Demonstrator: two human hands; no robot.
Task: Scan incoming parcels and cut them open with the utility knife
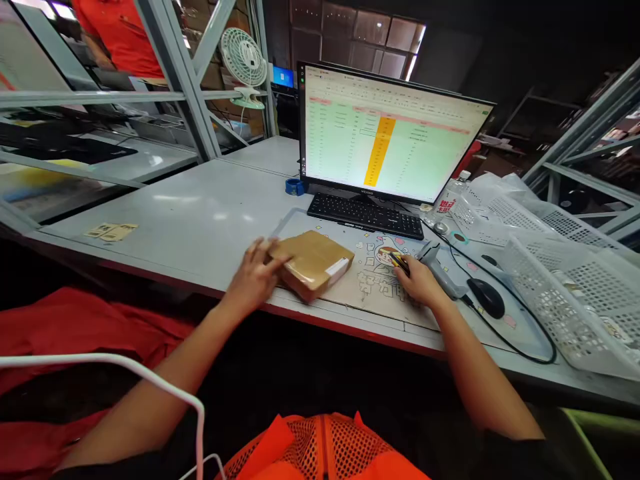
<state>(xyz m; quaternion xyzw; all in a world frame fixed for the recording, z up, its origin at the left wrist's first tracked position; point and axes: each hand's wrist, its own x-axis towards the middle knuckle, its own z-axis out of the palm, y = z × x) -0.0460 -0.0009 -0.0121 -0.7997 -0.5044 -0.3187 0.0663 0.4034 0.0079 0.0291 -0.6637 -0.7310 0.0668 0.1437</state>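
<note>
A small brown cardboard box [313, 257] with a white label on its side sits slightly blurred at the desk's front edge. Around its left end are the fingers of my left hand [255, 277], gripping it. My right hand [417, 280] is closed on a yellow and black utility knife [399, 261], held over the printed desk mat [370, 290] to the right of the box. Whether the knife's blade is out I cannot tell. Just beyond my right wrist lies a grey handheld scanner [445, 273] with a cable.
A monitor [385, 133] and black keyboard [365, 215] stand behind the mat. At right are a mouse [486, 298], a bottle [450, 193] and white perforated baskets [575, 300]. A blue tape roll [295, 187], card pieces [113, 231] and a fan [244, 60] are leftward. Another person [120, 37] stands behind the frame.
</note>
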